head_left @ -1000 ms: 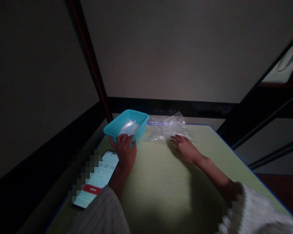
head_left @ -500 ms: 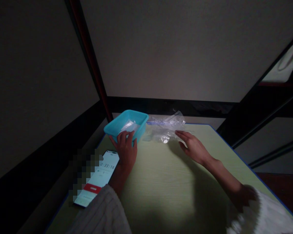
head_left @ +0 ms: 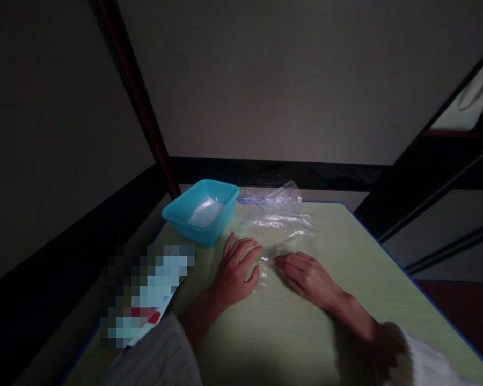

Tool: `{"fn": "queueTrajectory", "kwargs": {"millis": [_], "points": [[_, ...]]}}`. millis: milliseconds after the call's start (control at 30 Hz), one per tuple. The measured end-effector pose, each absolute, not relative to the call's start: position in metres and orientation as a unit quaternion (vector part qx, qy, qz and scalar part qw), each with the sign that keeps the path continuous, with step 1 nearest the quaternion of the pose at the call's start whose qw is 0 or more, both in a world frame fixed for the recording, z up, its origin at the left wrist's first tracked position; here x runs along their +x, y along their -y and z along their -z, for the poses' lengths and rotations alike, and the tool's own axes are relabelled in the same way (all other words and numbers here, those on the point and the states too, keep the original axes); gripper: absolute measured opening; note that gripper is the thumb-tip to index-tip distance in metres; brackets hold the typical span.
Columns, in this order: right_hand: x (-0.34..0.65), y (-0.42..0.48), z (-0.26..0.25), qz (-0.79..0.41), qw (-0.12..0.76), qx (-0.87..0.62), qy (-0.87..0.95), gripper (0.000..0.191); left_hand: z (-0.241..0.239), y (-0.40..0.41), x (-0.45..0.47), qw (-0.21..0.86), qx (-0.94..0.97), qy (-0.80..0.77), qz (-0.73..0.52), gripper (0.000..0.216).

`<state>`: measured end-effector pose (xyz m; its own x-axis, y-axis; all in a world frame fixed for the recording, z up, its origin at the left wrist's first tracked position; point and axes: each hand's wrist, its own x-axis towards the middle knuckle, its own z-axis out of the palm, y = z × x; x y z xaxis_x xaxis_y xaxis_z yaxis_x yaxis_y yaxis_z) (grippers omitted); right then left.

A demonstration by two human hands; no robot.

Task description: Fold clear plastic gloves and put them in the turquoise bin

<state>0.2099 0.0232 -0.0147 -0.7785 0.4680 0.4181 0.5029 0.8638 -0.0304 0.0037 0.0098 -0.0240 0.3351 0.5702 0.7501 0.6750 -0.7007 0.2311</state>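
Both my hands rest on a pale green table [head_left: 290,332] in dim light. My left hand [head_left: 235,271] lies open, fingers spread, touching the near edge of a clear plastic bag [head_left: 279,228]. My right hand [head_left: 306,273] has its fingers flat and pointing left, on the same near edge of the bag. The bag lies crumpled and stretches back toward the table's far edge. A teal plastic tub [head_left: 203,209] with folded clear plastic inside stands at the far left, just beyond my left hand.
A phone [head_left: 153,292], mostly blurred out, lies at the table's left edge beside my left sleeve. A dark red post [head_left: 143,115] rises behind the tub. Grey walls and dark rails surround the table on the far and right sides.
My left hand let go of the teal tub and came down to the bag's near edge. My right hand drew the bag toward me. The view shifted slightly.
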Motion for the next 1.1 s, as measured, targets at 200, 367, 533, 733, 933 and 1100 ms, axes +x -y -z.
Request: {"fn": "queueTrajectory", "kwargs": {"millis": [200, 367, 533, 733, 933, 1100], "points": [[0.209, -0.019, 0.015, 0.038, 0.234, -0.231, 0.943, 0.026, 0.03, -0.014, 0.002, -0.022, -0.859, 0.381, 0.343, 0.032], [0.228, -0.026, 0.011, 0.036, 0.265, -0.34, 0.901, 0.025, 0.034, -0.017, 0.004, -0.03, -0.879, 0.369, 0.302, 0.016], [0.243, -0.034, 0.012, 0.035, 0.321, -0.416, 0.85, 0.021, 0.04, -0.02, 0.006, -0.017, -0.883, 0.324, 0.341, 0.015], [0.239, -0.032, 0.014, 0.056, 0.296, -0.396, 0.868, 0.023, 0.041, -0.02, 0.004, -0.087, -0.839, 0.351, 0.407, 0.018], [0.237, -0.029, 0.007, -0.027, 0.283, -0.389, 0.876, 0.026, 0.036, -0.019, 0.005, -0.266, -0.726, 0.438, 0.458, 0.014], [0.234, -0.027, 0.004, -0.131, 0.269, -0.356, 0.886, 0.029, 0.028, -0.017, 0.008, -0.419, -0.609, 0.484, 0.468, 0.02]]}}
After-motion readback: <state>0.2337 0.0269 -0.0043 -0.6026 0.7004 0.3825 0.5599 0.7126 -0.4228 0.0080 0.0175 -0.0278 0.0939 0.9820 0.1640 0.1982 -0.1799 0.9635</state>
